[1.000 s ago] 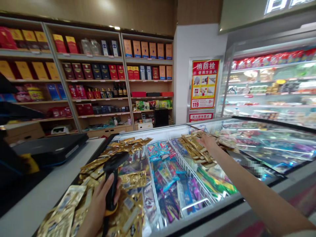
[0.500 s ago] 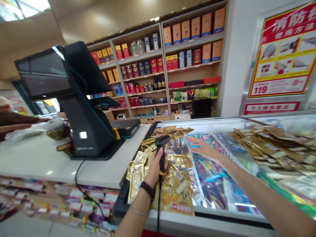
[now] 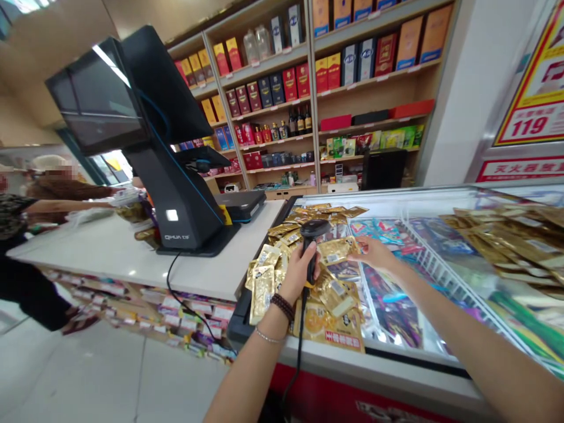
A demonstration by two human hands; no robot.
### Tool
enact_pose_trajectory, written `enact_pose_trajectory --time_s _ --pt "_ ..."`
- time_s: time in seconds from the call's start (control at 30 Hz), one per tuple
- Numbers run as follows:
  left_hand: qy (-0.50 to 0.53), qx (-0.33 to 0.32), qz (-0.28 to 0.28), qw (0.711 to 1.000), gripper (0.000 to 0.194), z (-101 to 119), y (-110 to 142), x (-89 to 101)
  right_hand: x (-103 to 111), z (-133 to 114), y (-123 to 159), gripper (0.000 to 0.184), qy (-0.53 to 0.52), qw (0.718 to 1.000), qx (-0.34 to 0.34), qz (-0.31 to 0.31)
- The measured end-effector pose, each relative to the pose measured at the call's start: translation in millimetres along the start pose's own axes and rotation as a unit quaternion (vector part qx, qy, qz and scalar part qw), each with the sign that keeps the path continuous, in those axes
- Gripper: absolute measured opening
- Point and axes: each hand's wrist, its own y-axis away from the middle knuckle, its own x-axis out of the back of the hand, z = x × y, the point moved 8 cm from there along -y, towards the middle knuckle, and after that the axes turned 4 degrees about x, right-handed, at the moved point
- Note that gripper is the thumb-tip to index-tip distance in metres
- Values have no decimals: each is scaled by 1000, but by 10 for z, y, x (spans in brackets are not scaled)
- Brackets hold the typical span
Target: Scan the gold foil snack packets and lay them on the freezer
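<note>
My left hand [image 3: 298, 275] is wrapped around the handle of a black barcode scanner [image 3: 314, 229], its head upright and its cable hanging down the freezer's front. Between the thumb and fingers of my right hand [image 3: 376, 255], a gold foil packet [image 3: 335, 249] is pinched at its right end, just to the right of the scanner. A barcode-like label shows on the packet. More gold packets [image 3: 263, 288] lie loosely around and beneath my left hand on the freezer's glass top. One large gold packet [image 3: 324, 320] with red lettering lies nearest me.
A chest freezer [image 3: 399, 352] with wire dividers holds colourful packs. Another heap of gold packets [image 3: 506, 241] lies at right. To the left, a black checkout terminal [image 3: 185, 194] stands on a white counter [image 3: 101, 252], with people beyond it. Stocked shelves [image 3: 264, 100] line the back.
My right hand, earlier reaching over the freezer packs without a visible packet, now holds a gold packet beside the scanner. My left hand keeps its grip. The view has tilted down and shifted left.
</note>
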Motion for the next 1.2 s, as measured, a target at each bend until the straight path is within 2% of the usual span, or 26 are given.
enact_pose_trajectory --time_s 0.13,0.27,0.37,0.43,0.6,0.9,1.03,1.2 --pt "-6 3 -14 1000 76 8 19 -31 58 68 6 41 -44 999 -20 22" --pt "-17 3 -18 1000 75 17 34 -45 211 256 39 35 -118 982 -95 115" --pt "-22 9 -29 999 72 6 38 -64 268 379 67 22 -183 961 -130 164" --pt "-25 11 -39 999 70 6 44 -81 308 431 71 16 -203 952 -132 187" --pt "-40 10 -64 997 71 14 76 -131 452 508 63 20 -235 933 -113 249" --pt "-26 -2 -90 996 71 59 135 -181 513 443 49 27 -274 924 -88 252" --pt "-30 1 -97 995 71 54 140 -192 522 369 52 39 -287 928 -64 228" --pt "-33 3 -100 994 73 44 135 -189 557 342 61 44 -293 929 -52 220"
